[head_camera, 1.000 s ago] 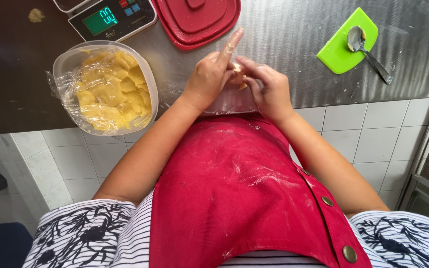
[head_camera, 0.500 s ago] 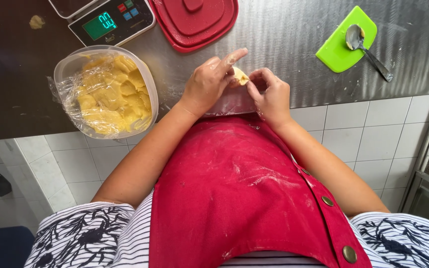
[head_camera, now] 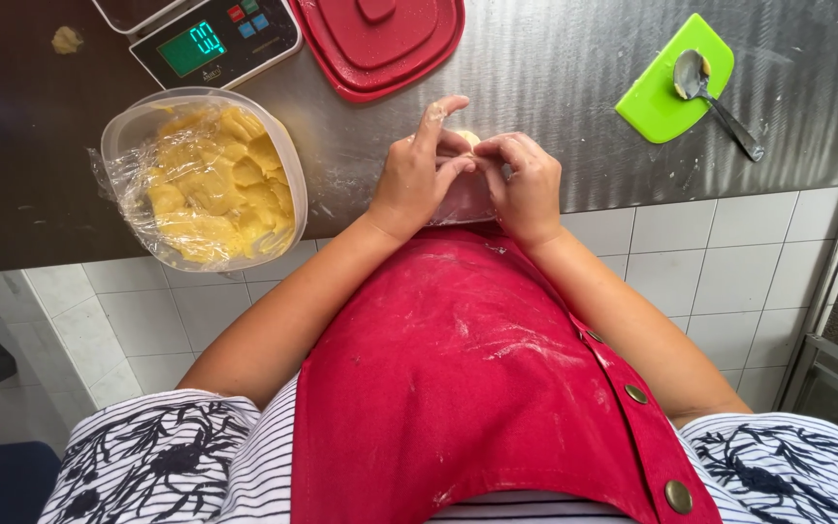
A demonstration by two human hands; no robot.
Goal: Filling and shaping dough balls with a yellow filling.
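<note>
Two hands: both are meeting at the near edge of the steel counter [head_camera: 574, 68], seen from the head camera, just in front of the red apron [head_camera: 458, 369].
Left hand [head_camera: 417, 175]: its fingers are curling in around a small dough piece [head_camera: 467, 139], with the index finger sticking up and dusted white.
Right hand [head_camera: 528, 182]: it is closing over the same piece from the other side, thumb and fingertips pinching its top.
Dough piece: it is showing only as a pale sliver between the fingertips; the rest is hidden, so its shape cannot be told.
Under the hands: a bit of clear plastic film [head_camera: 465, 202] is lying on the counter edge, touching both hands.
Handling, as a judgement: the piece is looking light, soft and easily dented, likely a little sticky, so a gentle hold with the fingertips around its sides is suiting it better than a hard squeeze.
Tub [head_camera: 201, 175]: it is sitting near the left end of the near edge, lined with film and holding yellow dough lumps.
Far edge: a digital scale [head_camera: 215, 39] and a red lid [head_camera: 380, 39] are resting side by side.
Right end: a spoon [head_camera: 715, 97] is lying across a green scraper [head_camera: 666, 82], well apart from the hands.
</note>
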